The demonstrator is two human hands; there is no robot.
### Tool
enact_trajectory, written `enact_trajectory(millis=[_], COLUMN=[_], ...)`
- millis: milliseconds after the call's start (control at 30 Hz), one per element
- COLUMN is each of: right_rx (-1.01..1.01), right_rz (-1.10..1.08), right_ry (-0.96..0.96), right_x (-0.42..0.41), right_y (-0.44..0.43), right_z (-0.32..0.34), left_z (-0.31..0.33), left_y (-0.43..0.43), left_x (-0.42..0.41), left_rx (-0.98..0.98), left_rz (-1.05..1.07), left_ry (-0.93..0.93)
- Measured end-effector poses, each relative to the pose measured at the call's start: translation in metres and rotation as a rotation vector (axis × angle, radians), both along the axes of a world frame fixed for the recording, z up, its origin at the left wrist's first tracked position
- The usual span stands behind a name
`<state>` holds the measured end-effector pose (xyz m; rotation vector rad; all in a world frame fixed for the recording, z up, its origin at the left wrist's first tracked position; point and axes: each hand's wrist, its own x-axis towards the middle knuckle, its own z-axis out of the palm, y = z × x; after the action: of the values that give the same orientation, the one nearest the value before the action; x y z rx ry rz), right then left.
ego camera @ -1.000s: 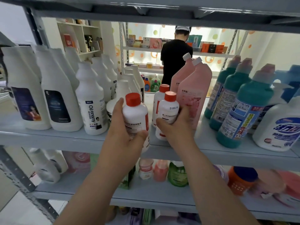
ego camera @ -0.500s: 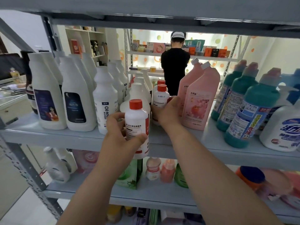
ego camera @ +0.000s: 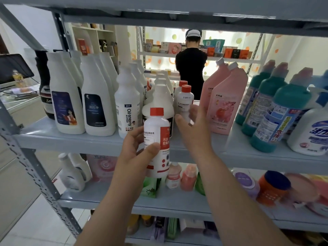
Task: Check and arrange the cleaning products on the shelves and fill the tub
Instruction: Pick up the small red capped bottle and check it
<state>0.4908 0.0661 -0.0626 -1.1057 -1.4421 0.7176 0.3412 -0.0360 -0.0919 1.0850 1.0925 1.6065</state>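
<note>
Your left hand (ego camera: 136,157) has thumb and fingers wrapped round a red-capped bottle (ego camera: 156,137), held upright just off the shelf (ego camera: 71,139) front edge. The label faces you, so likely a check before slotting. Your right hand (ego camera: 193,126) is spread flat and grips nothing, right at the two matching bottles (ego camera: 185,100) beside the pink bottles (ego camera: 223,107). Contact unclear, blurred. Probably lining up that row. Shelf is grey metal, rows packed. Another person (ego camera: 191,68) faces a rack (ego camera: 230,58) behind. No tub in view.

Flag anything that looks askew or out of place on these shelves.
On the lower shelf, at the left, a white bottle leans tilted rather than standing upright. The left hand holds one red-capped bottle off the shelf.
</note>
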Motion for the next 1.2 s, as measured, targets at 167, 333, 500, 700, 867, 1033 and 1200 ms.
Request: enact_trajectory(millis=[167, 333, 500, 700, 867, 1033, 1200], right_rx=[-0.170, -0.381, -0.239, -0.190, -0.102, -0.102, -0.192], right_rz=[0.365, 0.531, 0.376, 0.366, 0.344, 0.382, 0.384], right_ry=[0.165, 0.412, 0.330, 0.408, 0.335, 0.308, 0.289], right_x=[-0.010, -0.019, -0.019, -0.024, -0.023, -0.022, -0.030], right_y=[-0.068, -0.098, -0.117, -0.128, -0.130, -0.127, -0.127], right_z=[-0.019, -0.038, -0.042, -0.049, -0.047, -0.045, -0.048], left_z=[-0.012, -0.028, -0.042, -0.034, -0.031, -0.032, -0.028], left_y=[-0.020, -0.036, -0.056, -0.067, -0.068, -0.064, -0.059], left_x=[-0.002, 0.000, -0.002, -0.010, -0.012, -0.008, 0.000], left_rx=[-0.054, -0.130, -0.104, -0.263, -0.249, -0.237, -0.079], left_rz=[-0.088, -0.197, -0.403, -0.458, -0.627, -0.427, -0.106], left_ry=[-0.245, -0.396, -0.212, -0.487, -0.659, -0.553, -0.272])
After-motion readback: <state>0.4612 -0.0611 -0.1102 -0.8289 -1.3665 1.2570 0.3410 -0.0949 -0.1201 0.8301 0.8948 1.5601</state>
